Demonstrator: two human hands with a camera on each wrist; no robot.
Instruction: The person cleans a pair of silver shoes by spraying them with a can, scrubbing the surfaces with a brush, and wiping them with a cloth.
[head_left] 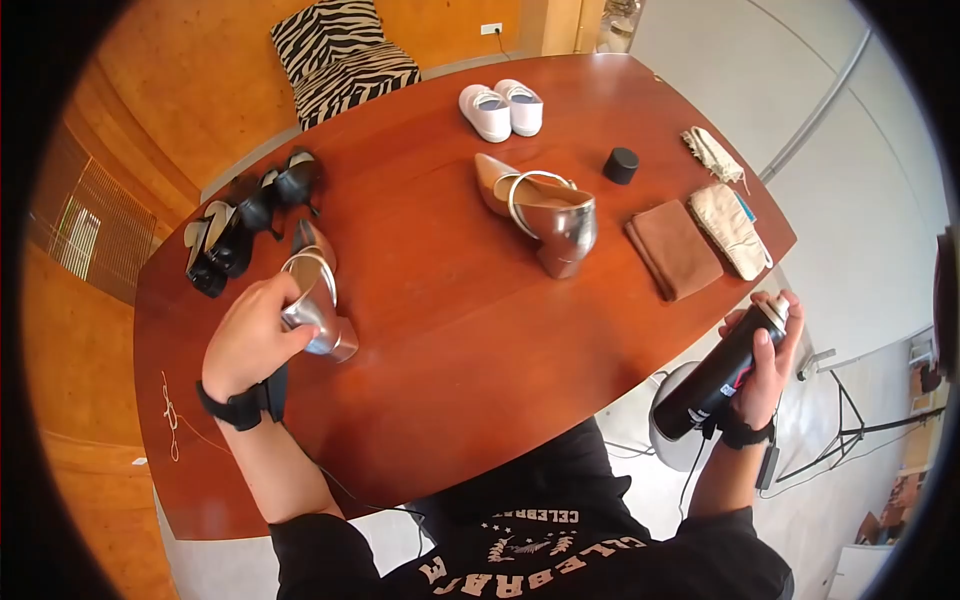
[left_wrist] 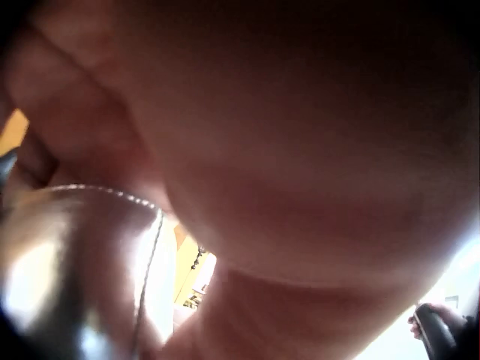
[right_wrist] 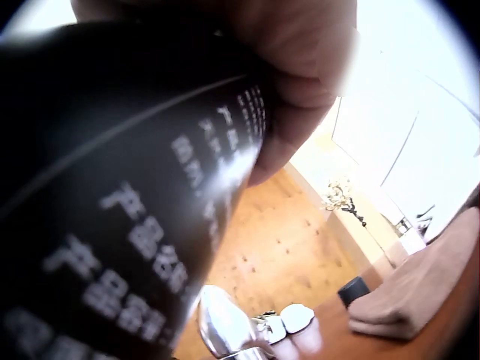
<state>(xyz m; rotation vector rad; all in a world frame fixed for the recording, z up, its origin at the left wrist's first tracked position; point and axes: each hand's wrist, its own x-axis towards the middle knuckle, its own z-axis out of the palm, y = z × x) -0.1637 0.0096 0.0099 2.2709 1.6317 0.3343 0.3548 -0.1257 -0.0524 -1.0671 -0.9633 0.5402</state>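
My left hand [head_left: 250, 335] grips a silver pointed shoe [head_left: 320, 305] with a block heel by its back, at the left of the table. Close up in the left wrist view, the shoe's shiny back [left_wrist: 82, 277] shows a stitched edge under the palm. In my right hand [head_left: 768, 370] is a black spray can [head_left: 705, 390], tilted, held off the table's right front edge with the fingers near its top. White lettering runs along the can [right_wrist: 135, 217] in the right wrist view. The matching silver shoe [head_left: 572, 222] stands near the table's middle.
On the wooden table [head_left: 430, 330], a black cap [head_left: 621, 165], a folded brown cloth [head_left: 675, 250] and a beige cloth item [head_left: 730, 230] lie at the right. White shoes [head_left: 490, 115] stand at the back, black shoes [head_left: 230, 240] at the left. A tripod [head_left: 850, 435] stands at right.
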